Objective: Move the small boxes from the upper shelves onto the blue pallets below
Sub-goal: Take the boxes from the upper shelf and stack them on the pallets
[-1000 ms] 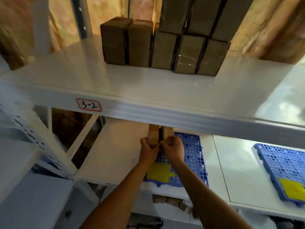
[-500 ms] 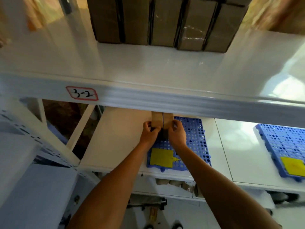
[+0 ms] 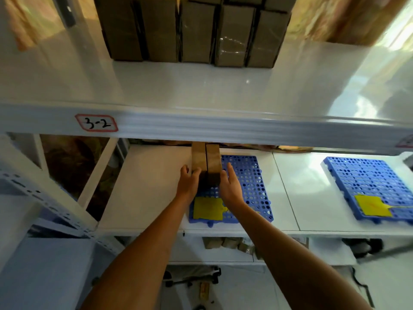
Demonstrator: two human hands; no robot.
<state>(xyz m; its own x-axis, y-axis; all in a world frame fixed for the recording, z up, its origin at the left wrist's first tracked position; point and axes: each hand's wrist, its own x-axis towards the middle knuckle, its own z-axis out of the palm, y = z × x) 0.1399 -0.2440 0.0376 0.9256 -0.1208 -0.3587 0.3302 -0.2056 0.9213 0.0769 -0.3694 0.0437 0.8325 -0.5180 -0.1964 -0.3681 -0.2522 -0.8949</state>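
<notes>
Taking the blue perforated plastic pallet point(image 3: 248, 182) on the lower white shelf point(image 3: 147, 186) as the landmark: up and to its left, a red-bordered label reading "3-2" point(image 3: 96, 125) is stuck on the front rail of the upper white shelf point(image 3: 201, 86). Above the pallet, a row of brown cardboard boxes point(image 3: 190, 30) stands on that upper shelf, some sealed with clear tape. At the pallet's back left corner two small brown cardboard boxes point(image 3: 206, 164) stand upright, side by side and touching. The left hand point(image 3: 187, 184) is against the left box, its fingers curled round the box's near left edge. The right hand point(image 3: 230, 186) is beside the right box with fingers straight and held together; whether it touches cannot be told. A yellow tag point(image 3: 207, 208) lies on the pallet's front left part. Well to the right, a second blue perforated pallet point(image 3: 368, 182) with its own yellow tag point(image 3: 372, 205) sits on the same shelf.
</notes>
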